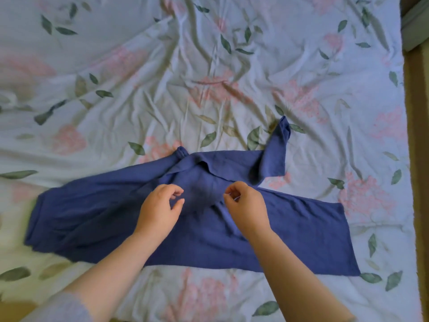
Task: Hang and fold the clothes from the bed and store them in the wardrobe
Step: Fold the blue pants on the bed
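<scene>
Head view, looking down on the bed.

Blue garment point(290, 231) lies on the floral bedsheet point(209, 66), in the near half of the bed and slightly right of centre. It is spread in a long band from left to right. The left end is rumpled into soft folds and the right end lies flat with a straight edge. What kind of garment it is cannot be told from here.

A narrow flap of the cloth sticks up and away at the far right, tilted, with its tip resting on the sheet. At the far left of the middle section the cloth is bunched into a small twisted knob. A folded edge runs across the centre between these two.

Left hand point(160, 205) is over the middle of the garment, palm down. The fingers are loosely curled, with a clear gap between thumb and fingertips and no cloth in it.

Right hand point(246, 203) is just beside it, also over the middle, close to the folded edge. The fingers are curled in toward the thumb; whether they pinch any cloth cannot be told.

The hands are near each other but not touching, with dark cloth showing between them. Both forearms are bare. A grey sleeve point(62, 307) shows at the lower left corner.

The sheet is pale with pink blooms and green leaves, and heavily creased. A brown strip point(415, 159) runs along the right edge of the bed.
</scene>
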`<action>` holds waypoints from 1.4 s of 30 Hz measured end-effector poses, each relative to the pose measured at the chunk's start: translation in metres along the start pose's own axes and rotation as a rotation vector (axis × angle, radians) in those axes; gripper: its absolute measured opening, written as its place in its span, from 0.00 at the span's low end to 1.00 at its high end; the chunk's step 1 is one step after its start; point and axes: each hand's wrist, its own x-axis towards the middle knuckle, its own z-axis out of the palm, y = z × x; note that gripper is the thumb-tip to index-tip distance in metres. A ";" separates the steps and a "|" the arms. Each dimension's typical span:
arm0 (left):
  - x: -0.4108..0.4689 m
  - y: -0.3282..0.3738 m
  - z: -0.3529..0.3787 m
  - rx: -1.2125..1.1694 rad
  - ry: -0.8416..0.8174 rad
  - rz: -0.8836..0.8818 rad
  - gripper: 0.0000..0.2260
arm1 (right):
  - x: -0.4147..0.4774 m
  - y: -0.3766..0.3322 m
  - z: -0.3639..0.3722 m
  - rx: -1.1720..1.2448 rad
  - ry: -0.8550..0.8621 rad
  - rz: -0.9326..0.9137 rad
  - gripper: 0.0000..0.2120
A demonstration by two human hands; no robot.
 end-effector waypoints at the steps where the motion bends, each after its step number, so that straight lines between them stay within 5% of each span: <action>1: 0.002 -0.009 -0.006 0.010 0.005 -0.012 0.09 | 0.004 -0.007 0.007 -0.034 -0.001 -0.023 0.02; 9: 0.019 -0.060 -0.029 0.131 0.026 -0.103 0.21 | 0.049 -0.039 0.036 -0.354 0.026 -0.158 0.14; 14: 0.023 -0.080 -0.025 0.164 0.012 -0.138 0.18 | 0.075 -0.045 0.043 -0.570 0.058 -0.138 0.16; 24: 0.026 -0.087 -0.039 0.227 0.073 -0.076 0.05 | 0.062 -0.036 0.027 -0.249 0.284 -0.168 0.04; 35: -0.056 -0.077 -0.048 0.183 -0.022 0.178 0.10 | -0.034 0.031 -0.006 -0.394 0.314 -0.341 0.06; 42: -0.080 -0.085 -0.019 0.223 -0.173 0.161 0.05 | -0.074 0.072 -0.008 -0.527 0.273 -0.383 0.11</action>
